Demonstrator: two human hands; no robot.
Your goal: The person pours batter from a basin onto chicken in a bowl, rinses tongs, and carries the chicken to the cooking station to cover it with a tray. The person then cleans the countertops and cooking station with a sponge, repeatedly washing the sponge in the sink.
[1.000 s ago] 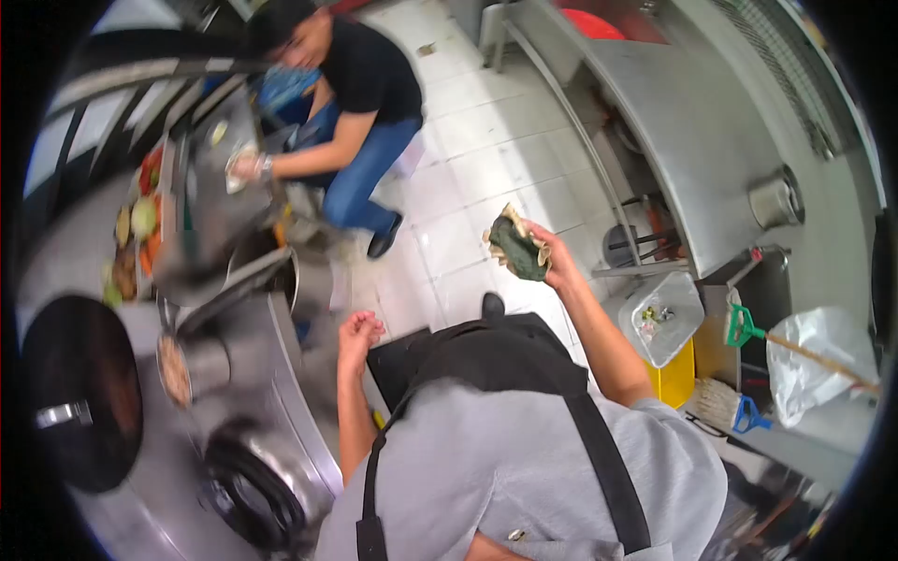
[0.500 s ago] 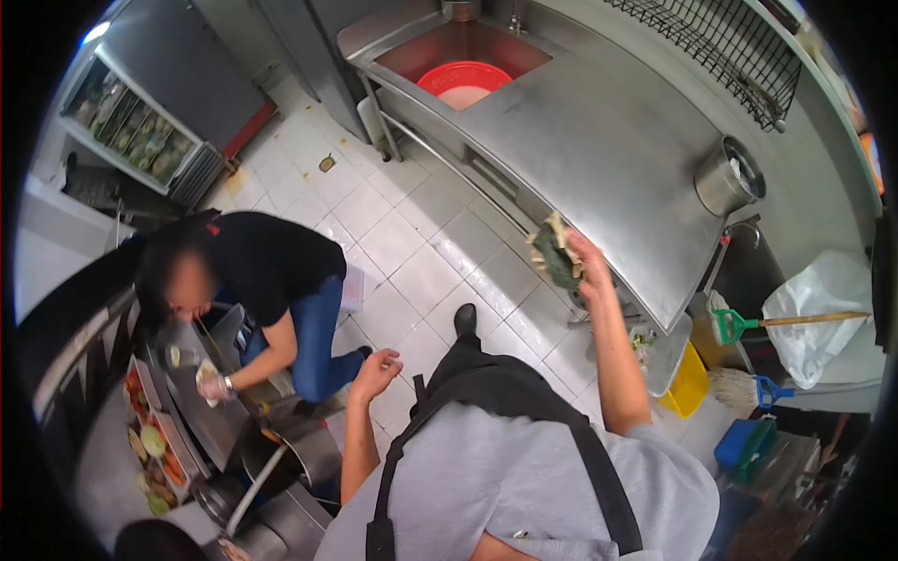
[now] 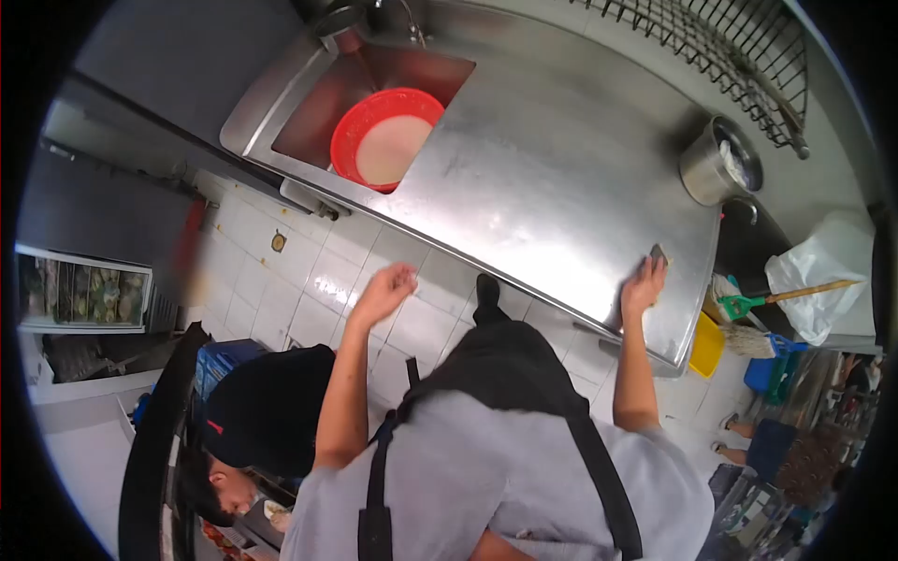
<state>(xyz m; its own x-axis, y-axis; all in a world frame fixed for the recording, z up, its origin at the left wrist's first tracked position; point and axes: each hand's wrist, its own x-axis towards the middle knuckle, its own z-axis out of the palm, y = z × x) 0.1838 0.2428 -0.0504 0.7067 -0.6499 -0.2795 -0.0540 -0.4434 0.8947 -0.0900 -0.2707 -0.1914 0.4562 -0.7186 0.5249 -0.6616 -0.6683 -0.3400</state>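
**Right hand (image 3: pixel 642 288) holds cloth (image 3: pixel 659 253) against the counter (image 3: pixel 524 159)**

The grip of the right hand is closed over the cloth at the right of the frame, near the counter's near edge. Only a small dark corner of the cloth shows past the fingertips; the rest is hidden under the hand. The left hand (image 3: pixel 386 292), just left of the frame's middle, is held over the tiled floor (image 3: pixel 318 304), its grip relaxed and part open with the fingers loosely bent.

Farther up the counter, at upper right, a metal pot (image 3: pixel 703 176) stands upright with something white inside. At upper left a sink (image 3: pixel 301 131) is set into the counter; a red basin (image 3: pixel 342 145) sits in it, containing a pale, cloudy liquid. A wire rack (image 3: pixel 697 65) is noted along the top right.

Off the counter's right end are a yellow bin (image 3: pixel 706 346), a green broom head (image 3: pixel 741 306) on a wooden handle, and a white plastic bag (image 3: pixel 812 299). At lower left a co-worker in a black shirt (image 3: pixel 267 411) bends forward. A glass-fronted fridge (image 3: pixel 94 292) stands at the left edge.
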